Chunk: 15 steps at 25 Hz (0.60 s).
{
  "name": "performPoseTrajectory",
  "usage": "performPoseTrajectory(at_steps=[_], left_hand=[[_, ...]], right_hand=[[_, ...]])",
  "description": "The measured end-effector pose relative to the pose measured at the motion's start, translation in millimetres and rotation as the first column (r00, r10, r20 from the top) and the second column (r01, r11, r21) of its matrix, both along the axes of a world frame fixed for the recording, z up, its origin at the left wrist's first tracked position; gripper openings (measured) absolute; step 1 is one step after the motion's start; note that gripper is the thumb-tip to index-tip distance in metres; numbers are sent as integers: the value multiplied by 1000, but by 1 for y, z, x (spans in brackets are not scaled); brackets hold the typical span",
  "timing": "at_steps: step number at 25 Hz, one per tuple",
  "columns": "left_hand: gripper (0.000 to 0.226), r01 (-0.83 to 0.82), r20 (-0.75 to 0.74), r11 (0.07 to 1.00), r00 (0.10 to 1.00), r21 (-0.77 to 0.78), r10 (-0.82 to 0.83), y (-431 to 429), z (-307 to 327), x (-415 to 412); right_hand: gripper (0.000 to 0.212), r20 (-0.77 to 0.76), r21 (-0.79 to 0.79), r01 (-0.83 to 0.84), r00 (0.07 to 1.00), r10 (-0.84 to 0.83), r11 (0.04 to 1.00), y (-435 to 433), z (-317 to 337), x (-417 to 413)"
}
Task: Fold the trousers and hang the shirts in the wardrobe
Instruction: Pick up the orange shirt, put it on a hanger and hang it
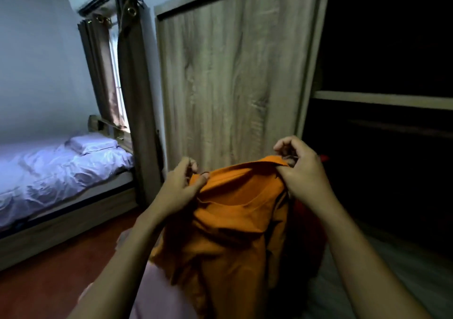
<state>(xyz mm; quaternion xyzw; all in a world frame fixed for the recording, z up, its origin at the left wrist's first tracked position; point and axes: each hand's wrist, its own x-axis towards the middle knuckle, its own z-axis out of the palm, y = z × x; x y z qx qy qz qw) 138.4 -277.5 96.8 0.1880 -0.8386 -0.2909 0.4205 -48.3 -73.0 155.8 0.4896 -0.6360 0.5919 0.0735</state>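
Observation:
An orange shirt (228, 223) hangs in front of me, held up by its top edge. My left hand (181, 183) pinches the left shoulder of the shirt. My right hand (301, 171) grips the right shoulder near the collar, slightly higher. The cloth falls in loose folds toward my lap. The wardrobe (235, 78) stands straight ahead with its wood-grain sliding door closed on the left. Its right side (382, 127) is open and very dark, with a pale shelf edge across it. I see no hanger clearly.
A bed (61, 169) with white sheets and a pillow stands at the left by a curtained window (115, 73). The floor (56, 282) is reddish brown. A bit of red cloth (323, 158) shows behind my right hand.

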Motion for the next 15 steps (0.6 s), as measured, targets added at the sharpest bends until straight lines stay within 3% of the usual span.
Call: performPoseTrajectory(at_steps=[4,6,7,9,11,13,15], left_hand=[[50,136,334,969,940,-204,-62,47,6,-43],[39,153,476,943,879,-294,6,65,9,-66],[30,127,486,957,874,-262,17,77,11,-77],[30,116,331,991,935,61,-130,116,11,-104],[30,179,96,909,968,377,-231,155,17,-137],[33,231,51,862,958,451,-283,188,32,-168],[35,278,128,897,932,345,-338,216,49,-198]], right_hand=[[22,25,96,210,977,-213,973,78,2,-50],[20,54,139,282,955,-292,949,117,-5,-74],[20,73,167,306,944,-321,937,135,-10,-86],[23,165,237,299,925,-341,925,167,-25,-109],[27,237,300,242,918,-318,923,194,-38,-126],[32,313,346,153,911,-267,926,216,-48,-136],[20,352,313,162,895,-273,936,236,-51,-147]])
